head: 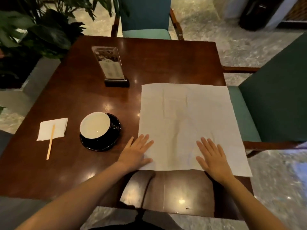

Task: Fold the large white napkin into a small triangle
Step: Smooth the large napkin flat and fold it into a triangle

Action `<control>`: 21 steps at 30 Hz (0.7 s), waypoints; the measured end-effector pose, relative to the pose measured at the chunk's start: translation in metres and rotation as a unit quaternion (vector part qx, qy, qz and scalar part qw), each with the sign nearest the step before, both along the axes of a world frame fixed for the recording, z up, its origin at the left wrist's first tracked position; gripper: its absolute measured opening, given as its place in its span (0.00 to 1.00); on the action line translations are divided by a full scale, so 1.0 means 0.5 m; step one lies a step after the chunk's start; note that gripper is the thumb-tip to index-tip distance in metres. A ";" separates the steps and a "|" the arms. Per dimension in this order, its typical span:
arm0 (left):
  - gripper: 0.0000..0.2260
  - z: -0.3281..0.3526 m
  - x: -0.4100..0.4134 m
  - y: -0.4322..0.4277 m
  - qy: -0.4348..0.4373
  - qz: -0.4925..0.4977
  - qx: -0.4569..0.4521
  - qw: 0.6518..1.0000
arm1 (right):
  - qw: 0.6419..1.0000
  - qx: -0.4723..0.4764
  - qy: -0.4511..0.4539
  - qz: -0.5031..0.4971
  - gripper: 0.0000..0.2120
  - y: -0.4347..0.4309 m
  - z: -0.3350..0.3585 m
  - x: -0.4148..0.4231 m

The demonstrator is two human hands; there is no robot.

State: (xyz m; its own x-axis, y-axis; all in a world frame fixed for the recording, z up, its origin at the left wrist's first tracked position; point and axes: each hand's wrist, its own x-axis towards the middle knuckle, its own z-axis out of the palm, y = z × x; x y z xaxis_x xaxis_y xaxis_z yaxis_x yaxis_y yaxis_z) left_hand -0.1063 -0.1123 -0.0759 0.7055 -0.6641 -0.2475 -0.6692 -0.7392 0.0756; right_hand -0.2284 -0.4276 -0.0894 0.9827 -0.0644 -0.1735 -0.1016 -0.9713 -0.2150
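Both palms flat, fingers spread, gripping nothing: left hand (135, 152) on near-left corner of napkin (187, 117), right hand (211, 157) on near edge. Napkin unfolded, flat on table (74, 90) rt side. Beyond-left: cup (95, 125), menu stand (110, 65).

- A dark wooden desk (74, 90) with a glossy top.
- A white cup (95, 125) on a black saucer (106, 143).
- A small folded tissue (53, 128) with a wooden stick (50, 142) lying across it.
- An upright menu stand (111, 65).
- Two teal chairs (146, 17) (272, 100).
- Leafy plants (41, 27).
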 end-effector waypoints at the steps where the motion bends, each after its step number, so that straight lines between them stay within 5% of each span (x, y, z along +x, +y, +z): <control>1: 0.31 0.006 0.004 0.006 0.001 -0.008 0.000 1.000 | 1.000 0.010 -0.005 0.004 0.32 -0.012 0.005 -0.012; 4: 0.31 0.030 0.010 0.009 0.074 0.003 0.014 0.997 | 0.998 0.042 -0.040 -0.015 0.29 -0.026 0.016 -0.034; 10: 0.38 0.038 0.035 -0.133 0.027 0.073 -0.103 0.992 | 0.982 0.069 -0.158 -0.074 0.20 0.043 0.044 0.105; 17: 0.24 -0.051 0.090 -0.200 -0.021 0.131 -0.105 0.986 | 0.999 0.012 -0.046 0.012 0.24 0.116 -0.025 0.212; 21: 0.24 -0.050 0.098 -0.190 -0.033 0.105 -0.121 0.986 | 0.998 -0.014 -0.032 -0.057 0.28 0.011 -0.025 0.229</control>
